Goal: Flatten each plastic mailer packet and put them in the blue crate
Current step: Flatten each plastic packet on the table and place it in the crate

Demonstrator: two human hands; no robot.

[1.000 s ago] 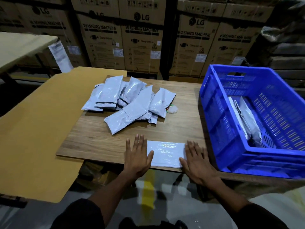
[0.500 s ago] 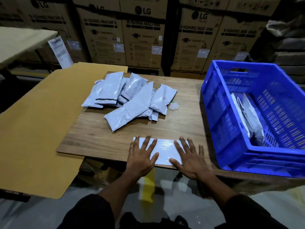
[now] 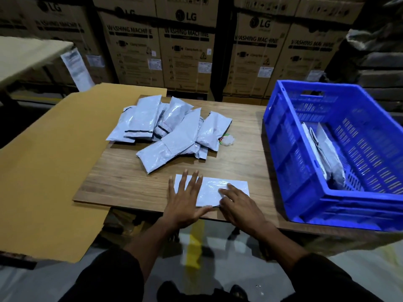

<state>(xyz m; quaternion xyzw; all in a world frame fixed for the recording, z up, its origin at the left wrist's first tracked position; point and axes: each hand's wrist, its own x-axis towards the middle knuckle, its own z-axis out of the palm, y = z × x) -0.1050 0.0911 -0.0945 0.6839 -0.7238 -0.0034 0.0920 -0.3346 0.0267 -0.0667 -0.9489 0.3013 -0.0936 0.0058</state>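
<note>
Lying at far left, a cardboard sheet [image 3: 54, 162] overlaps the wooden surface [image 3: 130, 184]. Next comes a heap of mailers [image 3: 172, 129] at mid-surface. Near the front edge a single mailer [image 3: 212, 189] lies flat: the left hand [image 3: 185, 201] presses its left end with fingers [image 3: 193, 182] straight and spread, grasping nothing; the right hand [image 3: 242, 203] rests on its right half, fingers relaxed. At right, the crate [image 3: 290, 153] holds mailers leaning upright [image 3: 327, 153].
</note>
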